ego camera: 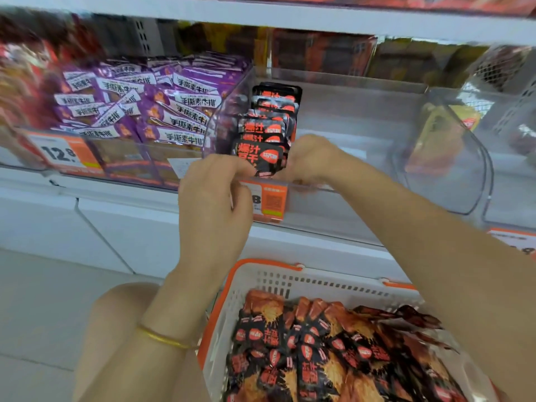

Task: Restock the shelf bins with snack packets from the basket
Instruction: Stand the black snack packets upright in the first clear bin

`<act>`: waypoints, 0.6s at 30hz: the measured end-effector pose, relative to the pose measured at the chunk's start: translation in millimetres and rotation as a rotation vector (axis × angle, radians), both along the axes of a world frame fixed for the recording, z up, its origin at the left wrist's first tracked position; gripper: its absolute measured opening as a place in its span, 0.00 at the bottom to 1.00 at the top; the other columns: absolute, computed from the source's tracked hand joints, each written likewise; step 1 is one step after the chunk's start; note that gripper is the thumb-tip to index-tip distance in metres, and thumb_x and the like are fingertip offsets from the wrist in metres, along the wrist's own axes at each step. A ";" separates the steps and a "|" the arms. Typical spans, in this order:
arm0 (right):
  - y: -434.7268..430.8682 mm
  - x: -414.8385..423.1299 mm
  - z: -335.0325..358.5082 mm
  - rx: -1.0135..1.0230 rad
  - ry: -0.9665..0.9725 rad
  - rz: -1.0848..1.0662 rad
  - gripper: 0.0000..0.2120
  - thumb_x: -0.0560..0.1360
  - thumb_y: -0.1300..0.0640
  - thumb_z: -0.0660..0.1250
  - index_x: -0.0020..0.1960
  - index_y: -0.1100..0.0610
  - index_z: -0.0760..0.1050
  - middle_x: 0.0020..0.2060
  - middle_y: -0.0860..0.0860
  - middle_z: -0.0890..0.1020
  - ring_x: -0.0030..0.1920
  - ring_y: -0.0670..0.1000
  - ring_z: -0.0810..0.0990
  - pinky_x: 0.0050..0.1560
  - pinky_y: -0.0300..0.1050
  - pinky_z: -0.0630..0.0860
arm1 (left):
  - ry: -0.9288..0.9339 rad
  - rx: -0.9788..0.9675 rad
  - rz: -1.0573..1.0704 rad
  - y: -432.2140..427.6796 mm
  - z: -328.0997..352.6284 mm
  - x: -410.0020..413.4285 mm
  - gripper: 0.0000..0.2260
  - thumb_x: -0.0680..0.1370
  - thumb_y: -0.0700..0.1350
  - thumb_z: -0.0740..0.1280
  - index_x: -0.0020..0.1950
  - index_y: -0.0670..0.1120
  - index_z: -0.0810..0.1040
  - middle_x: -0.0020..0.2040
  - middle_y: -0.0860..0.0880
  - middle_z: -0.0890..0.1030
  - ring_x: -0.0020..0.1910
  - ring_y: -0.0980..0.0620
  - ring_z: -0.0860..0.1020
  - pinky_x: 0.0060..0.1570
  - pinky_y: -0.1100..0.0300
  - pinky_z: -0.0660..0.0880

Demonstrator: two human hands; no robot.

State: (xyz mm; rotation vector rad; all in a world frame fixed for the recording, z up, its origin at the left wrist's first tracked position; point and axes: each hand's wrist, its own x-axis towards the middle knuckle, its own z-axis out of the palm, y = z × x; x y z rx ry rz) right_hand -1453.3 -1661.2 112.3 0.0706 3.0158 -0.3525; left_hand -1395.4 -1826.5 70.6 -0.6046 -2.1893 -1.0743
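A clear shelf bin (342,94) holds a row of upright black-and-orange snack packets (272,111) along its left side. The front packet (258,156) is held from both sides: my left hand (213,195) pinches its lower left edge, my right hand (311,158) grips its right edge over the bin's front rim. Below, a white basket with an orange rim (290,282) is heaped with several more of the same packets (324,352). My right forearm crosses above the basket.
The bin to the left is piled with purple packets (150,103). A clear bin on the right (446,146) holds yellow and red packs. Orange price tags (269,201) hang on the bin fronts. White cabinet fronts and a pale floor lie below the shelf.
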 end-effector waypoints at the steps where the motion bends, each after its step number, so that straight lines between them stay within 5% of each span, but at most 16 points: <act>1: 2.3 17.5 9.8 -0.060 0.074 -0.013 0.14 0.74 0.47 0.69 0.41 0.59 0.77 0.34 0.52 0.76 0.29 0.46 0.70 0.31 0.38 0.67 | 0.005 0.001 -0.018 0.9 -4.8 9.1 0.11 0.72 0.38 0.57 0.48 0.44 0.78 0.44 0.53 0.77 0.46 0.52 0.72 0.48 0.61 0.67; 4: 9.7 84.9 24.2 -0.462 0.202 0.001 0.12 0.72 0.53 0.72 0.33 0.58 0.76 0.28 0.52 0.79 0.24 0.42 0.74 0.25 0.33 0.68 | -0.162 -0.044 -0.143 7.1 -23.8 31.7 0.12 0.72 0.43 0.56 0.46 0.47 0.79 0.43 0.54 0.79 0.46 0.52 0.74 0.44 0.57 0.71; 6: 13.3 118.9 1.9 -0.632 0.101 0.007 0.07 0.71 0.58 0.72 0.36 0.59 0.78 0.29 0.52 0.81 0.26 0.45 0.78 0.25 0.36 0.71 | -0.333 -0.199 -0.217 13.4 -40.2 38.0 0.11 0.73 0.42 0.58 0.47 0.48 0.80 0.46 0.53 0.80 0.49 0.51 0.75 0.45 0.54 0.73; 9: 24.2 137.2 -88.5 -0.370 -0.157 0.027 0.04 0.72 0.58 0.71 0.44 0.59 0.81 0.38 0.53 0.83 0.36 0.48 0.79 0.33 0.33 0.71 | -0.470 -0.476 -0.271 24.1 -60.8 42.4 0.10 0.76 0.41 0.60 0.51 0.49 0.79 0.51 0.51 0.80 0.52 0.49 0.76 0.49 0.52 0.74; 11: 33.9 145.8 -167.3 -0.174 -0.373 0.004 0.09 0.73 0.54 0.70 0.49 0.58 0.80 0.45 0.55 0.82 0.44 0.52 0.78 0.39 0.39 0.72 | -0.511 -0.624 -0.285 30.2 -70.5 45.8 0.10 0.78 0.44 0.59 0.55 0.50 0.77 0.54 0.51 0.80 0.53 0.49 0.76 0.50 0.53 0.74; 13: 38.8 162.0 -232.7 -0.114 -0.559 -0.030 0.25 0.71 0.48 0.72 0.62 0.60 0.72 0.59 0.57 0.77 0.58 0.56 0.76 0.52 0.47 0.75 | -0.520 -0.726 -0.303 33.7 -79.7 47.3 0.11 0.78 0.45 0.59 0.57 0.51 0.76 0.56 0.51 0.79 0.54 0.50 0.76 0.50 0.56 0.74; 15: 34.3 182.9 -274.6 -0.042 -0.748 0.021 0.48 0.69 0.41 0.72 0.76 0.60 0.52 0.74 0.59 0.60 0.72 0.59 0.62 0.68 0.52 0.67 | -0.514 -0.787 -0.304 35.5 -86.3 47.7 0.11 0.78 0.45 0.59 0.58 0.52 0.76 0.55 0.52 0.80 0.53 0.51 0.77 0.49 0.60 0.72; 18: 22.1 197.2 -290.3 0.135 -0.662 0.110 0.55 0.66 0.38 0.72 0.78 0.59 0.44 0.75 0.59 0.55 0.74 0.61 0.57 0.69 0.55 0.65 | -0.494 -0.858 -0.291 36.9 -90.0 48.3 0.09 0.78 0.45 0.59 0.53 0.51 0.78 0.50 0.53 0.81 0.48 0.52 0.78 0.44 0.61 0.73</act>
